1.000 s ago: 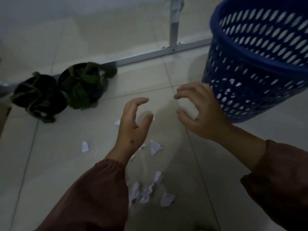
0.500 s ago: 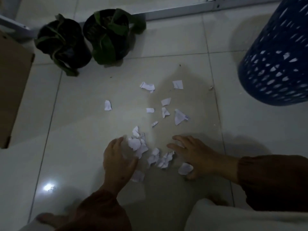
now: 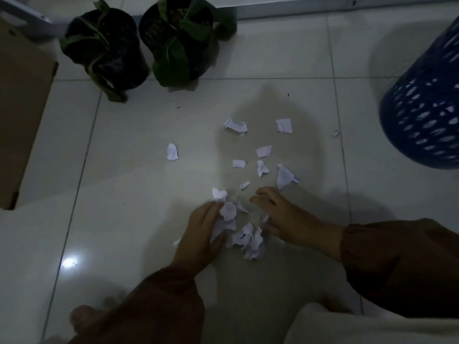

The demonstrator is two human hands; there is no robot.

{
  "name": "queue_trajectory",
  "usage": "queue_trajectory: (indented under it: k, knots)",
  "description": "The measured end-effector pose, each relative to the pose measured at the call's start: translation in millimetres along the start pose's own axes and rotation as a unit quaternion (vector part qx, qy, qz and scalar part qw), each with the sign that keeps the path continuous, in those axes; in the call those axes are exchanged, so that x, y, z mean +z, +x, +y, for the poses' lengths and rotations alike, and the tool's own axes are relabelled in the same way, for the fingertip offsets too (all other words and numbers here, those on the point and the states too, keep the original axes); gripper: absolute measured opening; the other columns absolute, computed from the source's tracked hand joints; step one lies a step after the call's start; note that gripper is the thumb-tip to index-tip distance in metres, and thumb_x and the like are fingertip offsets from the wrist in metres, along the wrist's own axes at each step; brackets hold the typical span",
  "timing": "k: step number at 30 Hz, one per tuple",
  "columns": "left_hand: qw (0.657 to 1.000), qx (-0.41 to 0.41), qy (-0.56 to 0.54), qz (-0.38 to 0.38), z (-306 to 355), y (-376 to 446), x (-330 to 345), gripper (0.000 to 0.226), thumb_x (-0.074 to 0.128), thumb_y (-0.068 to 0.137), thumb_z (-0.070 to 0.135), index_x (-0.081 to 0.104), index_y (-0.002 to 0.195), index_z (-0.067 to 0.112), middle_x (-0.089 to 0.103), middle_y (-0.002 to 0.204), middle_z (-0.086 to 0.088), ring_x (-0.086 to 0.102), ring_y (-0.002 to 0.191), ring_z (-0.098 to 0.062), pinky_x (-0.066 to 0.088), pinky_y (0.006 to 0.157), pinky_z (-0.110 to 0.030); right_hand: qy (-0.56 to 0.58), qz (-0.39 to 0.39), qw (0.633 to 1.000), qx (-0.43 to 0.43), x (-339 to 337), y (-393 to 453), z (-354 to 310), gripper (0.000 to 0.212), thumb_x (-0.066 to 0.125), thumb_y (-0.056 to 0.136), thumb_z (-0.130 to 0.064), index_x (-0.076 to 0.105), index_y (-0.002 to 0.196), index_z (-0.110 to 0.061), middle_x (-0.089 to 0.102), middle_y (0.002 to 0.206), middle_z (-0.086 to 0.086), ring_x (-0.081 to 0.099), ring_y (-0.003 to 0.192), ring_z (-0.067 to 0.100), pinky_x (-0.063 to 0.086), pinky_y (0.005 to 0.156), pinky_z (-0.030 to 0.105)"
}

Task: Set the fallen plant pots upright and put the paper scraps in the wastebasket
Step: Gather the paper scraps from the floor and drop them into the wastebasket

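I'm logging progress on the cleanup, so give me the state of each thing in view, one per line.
Two black plant pots with green leaves: upright, side by side.
Torn white paper scraps: on the tiled floor, none binned.
Blue perforated plastic wastebasket: upright, at right.
Left hand: gathering scraps.
Right hand: cupped beside the pile.
Brown cardboard box: at left.

Two pots (image 3: 105,49) (image 3: 178,40), one blue basket (image 3: 422,120), one cardboard box (image 3: 22,108), two hands (image 3: 198,234) (image 3: 285,217); nine loose scraps (image 3: 236,125) lie apart on the floor tiles, plus a heap (image 3: 246,237) between the hands, too crumpled to count
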State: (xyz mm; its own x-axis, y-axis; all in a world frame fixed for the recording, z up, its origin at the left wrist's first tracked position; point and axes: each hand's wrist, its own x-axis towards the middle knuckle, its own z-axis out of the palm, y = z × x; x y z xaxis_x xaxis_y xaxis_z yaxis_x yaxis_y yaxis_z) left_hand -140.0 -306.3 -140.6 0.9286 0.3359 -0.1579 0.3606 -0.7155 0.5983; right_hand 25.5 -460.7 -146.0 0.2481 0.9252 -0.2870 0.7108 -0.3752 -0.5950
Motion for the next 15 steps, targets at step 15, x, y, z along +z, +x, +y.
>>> queue_trajectory:
  k: [15]
  knots:
    - [0.986,-0.158,0.034,0.046,-18,-47,23,0.087,0.047,0.075,0.051,0.009,0.140,0.006,0.002,0.147,-0.010,0.001,0.139,-0.032,0.013,0.113,-0.047,-0.290,-0.035,0.951,-0.100,21,-20,9,0.096,0.049,0.062,-0.080,0.032,0.138,-0.025,0.049,0.139,0.015,0.040,0.127,0.040,0.039,0.094,0.067]
